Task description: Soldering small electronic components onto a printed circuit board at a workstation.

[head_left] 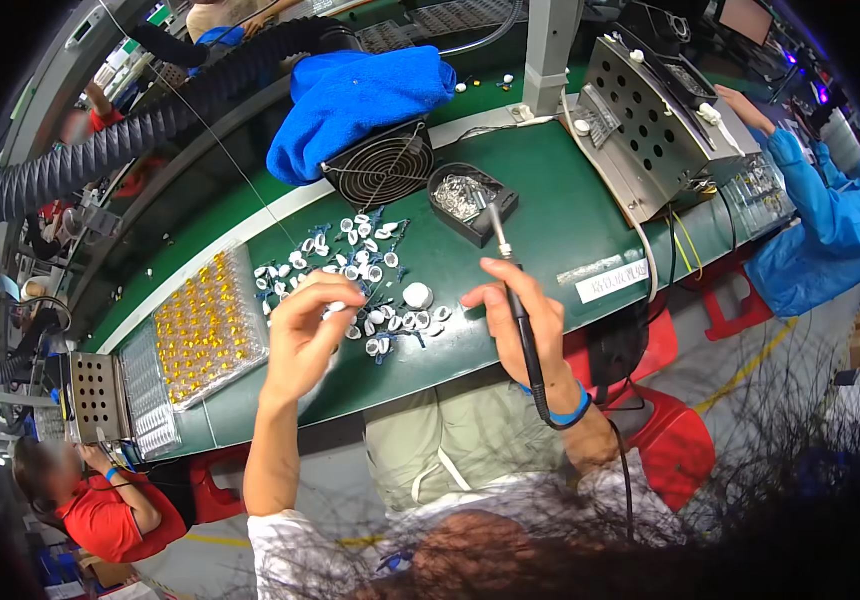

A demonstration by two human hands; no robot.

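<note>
My left hand [305,335] is closed, thumb and fingertips pinched around a small white piece [334,308], mostly hidden by the fingers. Beneath and beyond it, several small white cup-shaped parts with dark blue wires [358,255] lie scattered on the green bench [540,215]. In my right hand [535,325] is a soldering iron [522,325] with a black cabled handle. Its metal tip points away from me, over the near edge of a black tray [470,225] of silvery metal bits. Between my hands stands a white round piece [417,295].
A bubble-wrap sheet of yellow parts [205,325] lies left. Beyond the parts, a black fan [380,170] stands under a blue towel [360,105]. A perforated metal box [650,130] is at right. Co-workers in red [115,515] and blue [830,235] sit either side.
</note>
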